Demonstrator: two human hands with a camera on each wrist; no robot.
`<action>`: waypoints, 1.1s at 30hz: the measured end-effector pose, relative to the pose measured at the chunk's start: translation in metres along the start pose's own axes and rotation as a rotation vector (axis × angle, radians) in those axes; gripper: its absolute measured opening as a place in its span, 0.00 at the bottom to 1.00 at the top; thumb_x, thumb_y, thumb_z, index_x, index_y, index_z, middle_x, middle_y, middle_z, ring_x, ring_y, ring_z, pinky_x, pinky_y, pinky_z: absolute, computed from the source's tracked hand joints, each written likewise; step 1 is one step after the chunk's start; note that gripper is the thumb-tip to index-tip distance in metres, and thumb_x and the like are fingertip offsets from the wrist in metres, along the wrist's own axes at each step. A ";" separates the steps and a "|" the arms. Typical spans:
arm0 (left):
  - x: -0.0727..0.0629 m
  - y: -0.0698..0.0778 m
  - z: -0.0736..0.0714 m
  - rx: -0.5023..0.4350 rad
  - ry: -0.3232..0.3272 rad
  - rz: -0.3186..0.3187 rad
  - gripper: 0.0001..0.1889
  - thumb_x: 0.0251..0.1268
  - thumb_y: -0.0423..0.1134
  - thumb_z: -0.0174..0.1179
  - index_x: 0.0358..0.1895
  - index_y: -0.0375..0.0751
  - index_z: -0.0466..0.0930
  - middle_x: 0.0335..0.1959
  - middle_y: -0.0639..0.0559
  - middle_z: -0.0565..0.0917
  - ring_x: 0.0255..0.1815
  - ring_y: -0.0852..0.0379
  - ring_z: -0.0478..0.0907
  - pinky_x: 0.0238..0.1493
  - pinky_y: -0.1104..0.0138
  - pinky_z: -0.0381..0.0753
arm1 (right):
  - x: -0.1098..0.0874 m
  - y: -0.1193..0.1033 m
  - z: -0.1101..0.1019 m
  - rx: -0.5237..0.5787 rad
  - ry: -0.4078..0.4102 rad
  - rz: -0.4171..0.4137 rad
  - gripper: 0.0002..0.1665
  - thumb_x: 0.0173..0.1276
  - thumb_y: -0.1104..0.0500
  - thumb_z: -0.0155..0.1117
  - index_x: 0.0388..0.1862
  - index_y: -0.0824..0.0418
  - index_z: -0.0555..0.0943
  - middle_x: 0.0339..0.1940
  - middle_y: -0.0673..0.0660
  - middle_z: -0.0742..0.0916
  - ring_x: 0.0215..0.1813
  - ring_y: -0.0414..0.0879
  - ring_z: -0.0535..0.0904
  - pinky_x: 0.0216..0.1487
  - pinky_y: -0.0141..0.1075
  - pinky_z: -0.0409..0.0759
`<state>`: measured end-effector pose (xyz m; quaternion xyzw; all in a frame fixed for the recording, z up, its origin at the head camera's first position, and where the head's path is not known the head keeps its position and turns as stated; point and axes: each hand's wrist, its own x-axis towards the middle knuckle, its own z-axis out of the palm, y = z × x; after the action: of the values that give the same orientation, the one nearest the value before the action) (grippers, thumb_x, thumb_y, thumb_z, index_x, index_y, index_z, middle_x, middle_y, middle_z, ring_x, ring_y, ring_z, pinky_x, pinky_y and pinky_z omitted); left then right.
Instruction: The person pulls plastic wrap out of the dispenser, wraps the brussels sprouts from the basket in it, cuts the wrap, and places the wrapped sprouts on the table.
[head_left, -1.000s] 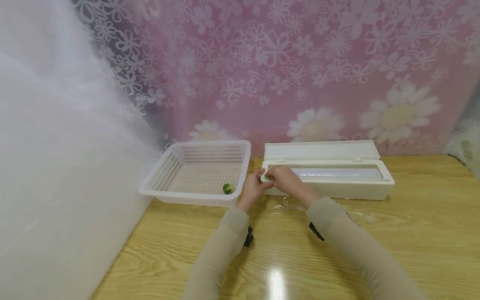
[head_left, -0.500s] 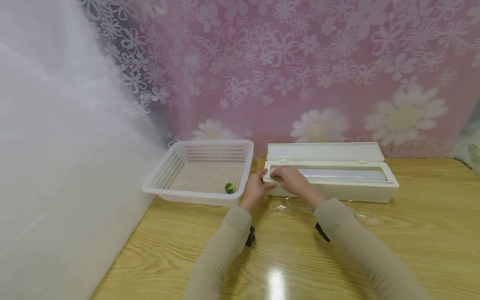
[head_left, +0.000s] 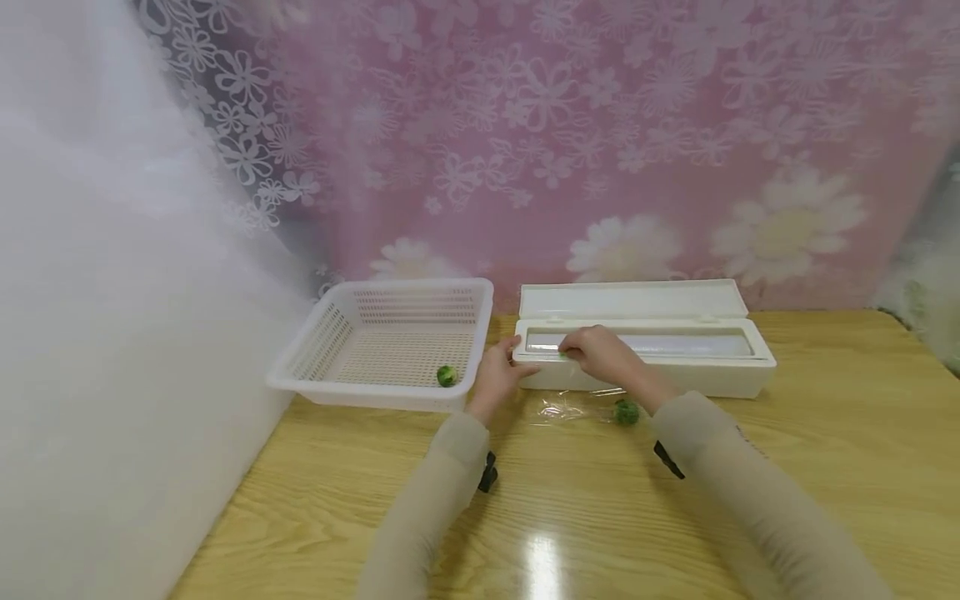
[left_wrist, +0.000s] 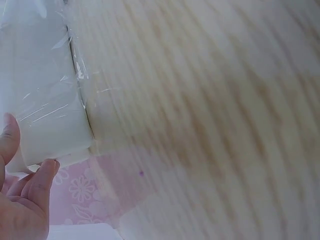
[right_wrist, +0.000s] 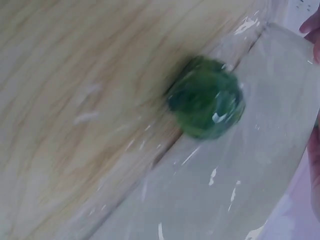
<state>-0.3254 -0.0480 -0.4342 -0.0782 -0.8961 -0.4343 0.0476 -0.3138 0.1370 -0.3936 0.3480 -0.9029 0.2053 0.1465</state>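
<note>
A long cream cling film dispenser box (head_left: 660,379) stands at the back with its lid (head_left: 637,300) raised and a roll of clear film (head_left: 682,345) inside. My left hand (head_left: 495,379) grips the box's left end, thumb along the front and fingers around the corner. Between the fingertips of my right hand (head_left: 607,358) is a small green slide cutter (head_left: 563,353) on the box's front edge. Clear film (head_left: 562,408) hangs over the front onto the table. Under my right forearm sits a round, leafy green vegetable (right_wrist: 207,100), film clinging about it, close against the box front.
To the left stands a white perforated plastic basket (head_left: 375,392) holding one small round green vegetable (head_left: 447,376). The wooden table (head_left: 315,500) meets a pink floral curtain (head_left: 540,208) behind and white sheeting (head_left: 112,375) on the left.
My right hand has slid rightward along the box's front edge with the slide cutter. The leafy vegetable has come into view beside my right forearm. My left hand stays on the box's end.
</note>
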 end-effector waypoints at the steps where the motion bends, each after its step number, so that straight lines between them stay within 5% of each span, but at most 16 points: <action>1: 0.000 0.000 -0.001 -0.002 0.002 -0.005 0.34 0.43 0.44 0.68 0.58 0.40 0.69 0.47 0.45 0.77 0.40 0.58 0.75 0.35 0.71 0.75 | -0.002 0.001 -0.002 0.002 -0.008 -0.001 0.07 0.57 0.72 0.59 0.33 0.68 0.82 0.32 0.58 0.84 0.38 0.52 0.80 0.42 0.41 0.76; 20: -0.001 -0.001 -0.006 -0.004 -0.030 -0.021 0.35 0.44 0.46 0.67 0.59 0.42 0.68 0.42 0.48 0.78 0.30 0.61 0.71 0.24 0.73 0.71 | -0.036 0.027 -0.028 -0.021 -0.049 0.047 0.08 0.57 0.73 0.58 0.34 0.68 0.81 0.32 0.59 0.84 0.36 0.53 0.79 0.38 0.42 0.77; 33: -0.001 0.001 -0.004 -0.021 -0.031 -0.010 0.34 0.44 0.43 0.67 0.59 0.41 0.68 0.49 0.46 0.76 0.37 0.59 0.74 0.31 0.72 0.74 | -0.057 0.039 -0.045 -0.041 -0.057 0.099 0.08 0.56 0.73 0.59 0.34 0.67 0.81 0.32 0.58 0.84 0.35 0.52 0.79 0.37 0.43 0.77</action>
<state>-0.3238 -0.0510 -0.4312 -0.0810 -0.8926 -0.4425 0.0310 -0.2939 0.2170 -0.3882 0.3053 -0.9269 0.1836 0.1177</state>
